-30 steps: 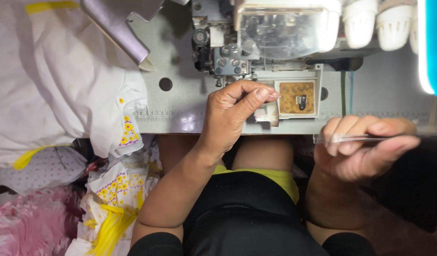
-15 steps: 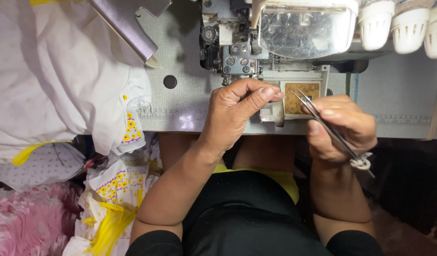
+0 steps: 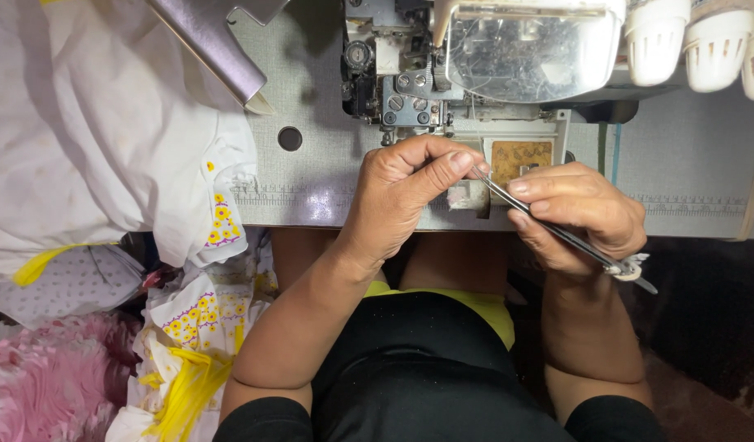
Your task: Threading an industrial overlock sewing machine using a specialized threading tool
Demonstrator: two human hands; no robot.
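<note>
My left hand (image 3: 406, 192) is pinched shut at the front of the sewing machine (image 3: 475, 57), thumb and forefinger together as if on a fine thread that I cannot make out. My right hand (image 3: 577, 217) grips long metal tweezers (image 3: 557, 231). Their tips point up-left and meet my left fingertips, just below the needle area and beside a small brown plate (image 3: 520, 154). The tweezers' back end sticks out past my right wrist.
White cloth with yellow flower trim (image 3: 107, 131) lies on the grey table (image 3: 311, 180) at the left and hangs over its edge. More trimmed pieces (image 3: 189, 327) and pink ruffled fabric (image 3: 49, 376) pile below. White thread cones (image 3: 704, 41) stand at the top right.
My right hand has come in from the right with the tweezers, bringing their tips up to my left fingertips. My left hand stays pinched in front of the machine.
</note>
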